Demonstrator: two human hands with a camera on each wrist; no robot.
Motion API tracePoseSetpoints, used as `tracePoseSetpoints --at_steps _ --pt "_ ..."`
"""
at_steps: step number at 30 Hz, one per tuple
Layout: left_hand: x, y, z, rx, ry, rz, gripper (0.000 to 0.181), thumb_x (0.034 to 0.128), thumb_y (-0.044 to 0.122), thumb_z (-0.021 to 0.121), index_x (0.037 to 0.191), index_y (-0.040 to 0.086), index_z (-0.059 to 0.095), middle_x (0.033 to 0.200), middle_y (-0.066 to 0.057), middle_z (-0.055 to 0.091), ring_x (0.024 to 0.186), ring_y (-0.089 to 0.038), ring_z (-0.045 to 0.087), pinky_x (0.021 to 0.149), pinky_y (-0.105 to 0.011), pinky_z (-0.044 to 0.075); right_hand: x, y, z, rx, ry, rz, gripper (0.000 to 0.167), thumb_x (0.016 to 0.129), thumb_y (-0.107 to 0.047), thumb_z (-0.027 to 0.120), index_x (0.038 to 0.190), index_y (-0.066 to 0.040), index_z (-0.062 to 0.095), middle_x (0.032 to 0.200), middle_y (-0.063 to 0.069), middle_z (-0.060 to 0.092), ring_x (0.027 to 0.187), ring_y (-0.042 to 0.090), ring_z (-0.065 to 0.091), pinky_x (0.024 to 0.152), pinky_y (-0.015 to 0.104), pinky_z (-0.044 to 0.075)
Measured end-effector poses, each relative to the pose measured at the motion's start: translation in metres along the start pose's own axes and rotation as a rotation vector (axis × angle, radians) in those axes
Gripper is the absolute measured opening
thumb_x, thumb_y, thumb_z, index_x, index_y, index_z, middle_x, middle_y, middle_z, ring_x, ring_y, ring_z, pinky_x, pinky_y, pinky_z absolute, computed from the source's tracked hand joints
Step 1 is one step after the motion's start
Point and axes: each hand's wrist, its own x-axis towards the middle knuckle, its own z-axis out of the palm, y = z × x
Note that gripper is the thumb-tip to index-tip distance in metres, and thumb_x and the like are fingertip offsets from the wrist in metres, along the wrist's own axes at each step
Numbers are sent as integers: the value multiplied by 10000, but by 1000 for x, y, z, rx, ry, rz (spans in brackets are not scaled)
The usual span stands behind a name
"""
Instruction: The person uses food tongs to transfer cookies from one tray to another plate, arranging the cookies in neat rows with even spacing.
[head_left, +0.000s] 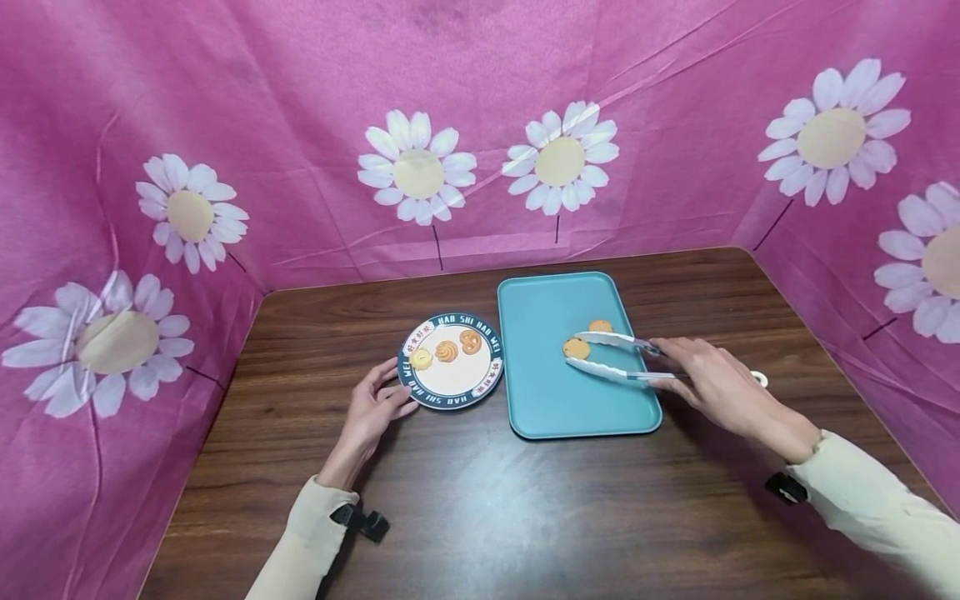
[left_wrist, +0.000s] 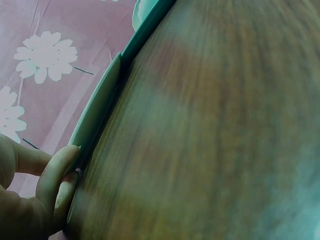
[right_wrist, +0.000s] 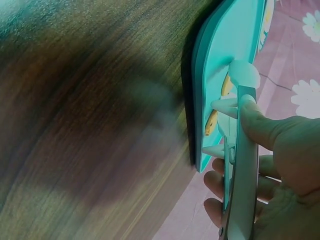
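Sleeves (head_left: pixel 885 508) lie nearest; the left hand (head_left: pixel 371 406) pinches the plate (head_left: pixel 450 382), the right hand (head_left: pixel 720 379) grips parted tongs (head_left: pixel 603 371) around one biscuit (head_left: pixel 576 348). Three biscuits (head_left: pixel 446 351) seem done, plated; two are left on the tray (head_left: pixel 555 408).

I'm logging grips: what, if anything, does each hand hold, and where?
Right hand: the tongs, by both handles. Left hand: the plate, by its rim.

left hand (left_wrist: pixel 31 207) gripping plate (left_wrist: pixel 96 106), wooden table (left_wrist: pixel 200 125)
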Motion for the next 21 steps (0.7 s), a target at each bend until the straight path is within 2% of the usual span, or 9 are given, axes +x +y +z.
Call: tracePoseSetpoints --at_steps 15,21 --pt "0 0 0 -2 2 -4 660 985 -157 520 1595 23 343 1575 -232 383 961 -34 660 829 -202 670 -5 1 5 0 29 -13 529 919 -245 801 1379 -49 626 1249 174 732 1105 415 696 875 639 605" --pt "0 0 0 -10 -13 5 645 993 -152 509 1593 7 332 1574 -238 389 955 -30 671 823 -199 670 -5 0 6 10 45 -2 518 910 -236 813 1372 -74 640 1264 141 732 1098 378 700 870 620 610"
